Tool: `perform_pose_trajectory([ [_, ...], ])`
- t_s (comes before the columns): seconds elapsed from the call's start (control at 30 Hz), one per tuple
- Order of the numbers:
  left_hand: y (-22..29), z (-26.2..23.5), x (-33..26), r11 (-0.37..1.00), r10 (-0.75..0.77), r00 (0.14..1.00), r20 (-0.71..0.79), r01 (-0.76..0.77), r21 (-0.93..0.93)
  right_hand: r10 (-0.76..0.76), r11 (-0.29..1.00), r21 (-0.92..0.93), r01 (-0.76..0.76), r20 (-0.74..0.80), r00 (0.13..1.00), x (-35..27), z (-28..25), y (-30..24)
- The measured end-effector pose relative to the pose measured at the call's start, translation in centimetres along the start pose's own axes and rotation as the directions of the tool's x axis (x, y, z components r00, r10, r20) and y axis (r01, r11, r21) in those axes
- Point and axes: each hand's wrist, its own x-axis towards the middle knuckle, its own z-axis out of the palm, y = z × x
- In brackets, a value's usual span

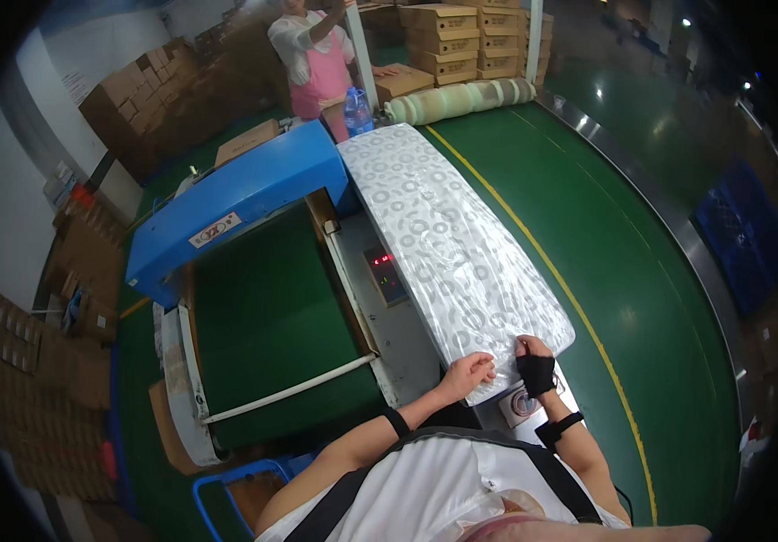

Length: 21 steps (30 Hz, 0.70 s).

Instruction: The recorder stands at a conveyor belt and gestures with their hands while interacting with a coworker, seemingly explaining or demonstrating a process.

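Far to the left of the long table wrapped in silver ring-patterned film [447,244], brown cartons [127,107] are piled up. Nearer, just left of the table, stands a machine with a blue hood [235,200], its dark green conveyor belt [271,303] inside a pale frame. Beyond the table's far end is a co-worker in a pink apron [324,74], and a blue plastic bottle [356,113] stands close to that end. A control panel [386,276] with red lit digits sits beside the table's left edge. At the table's near end, the bare left hand [470,375] has its fingers bent and drawn together at the film; whether they pinch it, I cannot tell. A rolled, wrapped bundle [461,101] lies past the table's far right. The right hand [536,366], in a black fingerless glove, curls its fingers over the table's near end, right of the left hand; its hold is equally unclear.
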Motion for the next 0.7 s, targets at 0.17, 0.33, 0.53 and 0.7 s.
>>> perform_pose_trajectory([
  [0.17,0.9,-0.6,1.0,0.982,-0.137,0.978,0.158,0.155,-0.108,0.283,0.791,0.426,-0.440,0.383,0.880,1.6,-7.5,3.0],
  [0.33,2.7,-1.3,1.7,0.972,-0.234,0.952,0.197,0.222,0.082,0.417,0.478,0.705,-0.524,0.343,0.842,2.6,-20.7,0.9],
  [0.53,3.8,-0.8,3.1,0.967,-0.234,0.969,0.084,0.222,0.126,-0.019,-0.044,0.982,0.183,-0.184,0.983,1.3,-34.7,7.1],
  [0.7,3.5,-0.5,2.5,0.837,0.217,0.958,-0.188,-0.083,0.541,0.003,-0.071,0.990,0.124,-0.124,0.992,2.1,-32.6,9.6],
])
